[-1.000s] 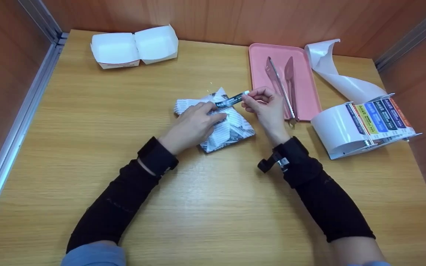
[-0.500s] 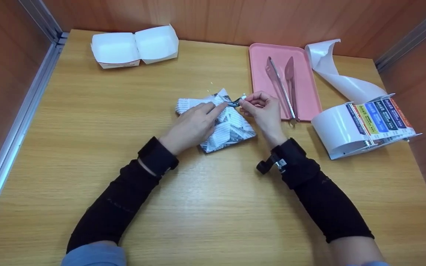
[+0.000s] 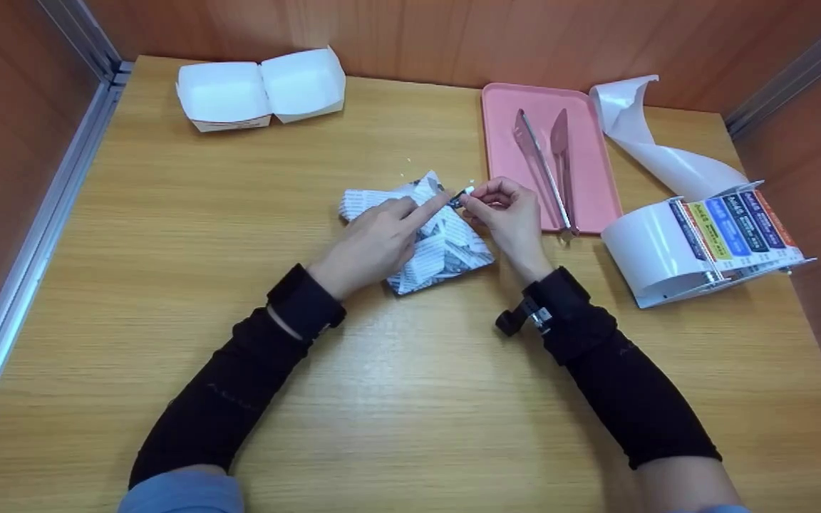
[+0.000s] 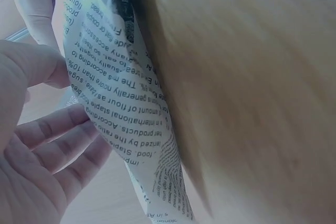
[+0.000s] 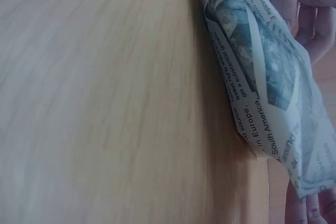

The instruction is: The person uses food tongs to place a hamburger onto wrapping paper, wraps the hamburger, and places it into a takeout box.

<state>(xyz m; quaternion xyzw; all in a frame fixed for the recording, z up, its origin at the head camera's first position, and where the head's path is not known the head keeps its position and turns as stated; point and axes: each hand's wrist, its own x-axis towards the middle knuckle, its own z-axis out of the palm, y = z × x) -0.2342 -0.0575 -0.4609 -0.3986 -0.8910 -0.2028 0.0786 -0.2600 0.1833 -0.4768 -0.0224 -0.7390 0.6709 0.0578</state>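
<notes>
A flat parcel wrapped in newspaper-print paper [image 3: 446,249] lies on the table, and its printed side shows large in the left wrist view [image 4: 115,87] and right wrist view [image 5: 262,66]. Across its upper right part my left hand [image 3: 375,242] rests, the index finger stretched out and pressing at a small dark sticker [image 3: 457,200]. My right hand [image 3: 510,217] pinches the sticker's white-tipped right end between thumb and index finger, just off the parcel's edge. Most of the sticker is hidden by the fingers.
At the back left stands an open white paper box [image 3: 229,92]. A pink tray [image 3: 499,103] with metal tongs [image 3: 544,167] on it lies behind my right hand. To the right is a sticker roll dispenser [image 3: 646,249] with its white backing strip [image 3: 681,167] trailing backward.
The sticker was stretched straight between both hands, then bent; now little of it shows. My left index finger has slid right along it, and my right hand has shifted slightly down.
</notes>
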